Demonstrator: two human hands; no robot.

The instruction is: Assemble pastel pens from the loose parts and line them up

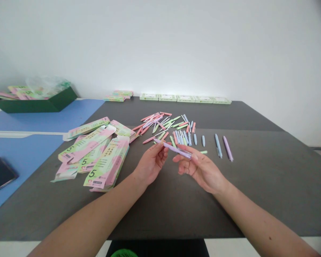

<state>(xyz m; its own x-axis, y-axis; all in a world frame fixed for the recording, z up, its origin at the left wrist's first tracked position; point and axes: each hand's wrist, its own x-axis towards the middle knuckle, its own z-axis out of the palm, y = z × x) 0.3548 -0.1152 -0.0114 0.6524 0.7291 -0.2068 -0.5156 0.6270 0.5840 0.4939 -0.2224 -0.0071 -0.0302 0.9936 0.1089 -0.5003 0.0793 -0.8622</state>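
Note:
A purple pen point(173, 148) is held slantwise above the table between both hands. Its left tip is pinched by my left hand point(153, 160), thumb against fingers. My right hand point(203, 169) grips the clear-clip end between thumb and fingers. Just behind the hands lies a loose pile of pink, green, blue and purple pen parts point(160, 123), with thin white refills among them. To the right, a blue pen point(218, 145) and another purple pen point(228, 148) lie apart on the dark table.
Opened pink-and-green cardboard boxes point(107, 162) are heaped on the left. A row of pale green boxes point(186, 98) and a small stack of boxes point(119, 95) stand along the back. A dark green tray point(37, 106) and a phone point(0, 175) are at far left.

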